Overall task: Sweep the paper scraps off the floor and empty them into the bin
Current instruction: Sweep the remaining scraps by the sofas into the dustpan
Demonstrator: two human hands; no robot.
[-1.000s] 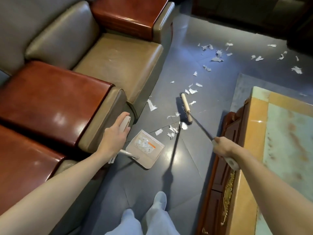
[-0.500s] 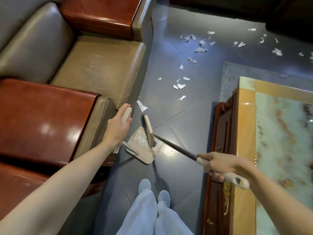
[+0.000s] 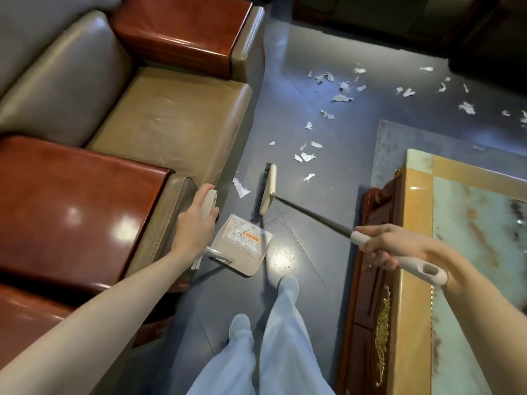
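Note:
My left hand [image 3: 194,226] grips the upright beige handle of a dustpan [image 3: 242,246] that rests on the dark tiled floor beside the sofa, with some white scraps lying in its tray. My right hand [image 3: 385,246] holds the beige grip of a broom; its dark shaft runs up-left to the broom head [image 3: 267,192], which sits on the floor just beyond the dustpan's mouth. One larger paper scrap [image 3: 241,188] lies left of the broom head. Several more paper scraps [image 3: 306,156] are scattered farther off, toward the top right. No bin is in view.
A brown leather sofa [image 3: 159,124] with glossy red-brown wooden armrests lines the left side. A carved wooden table with a marble top [image 3: 456,252] stands close on the right, leaving a narrow floor aisle. My legs and slippers [image 3: 286,283] are below the dustpan.
The broom swept scraps into the dustpan half a second ago; its head has since moved back out onto the floor beyond the pan. My left hand kept the dustpan in place.

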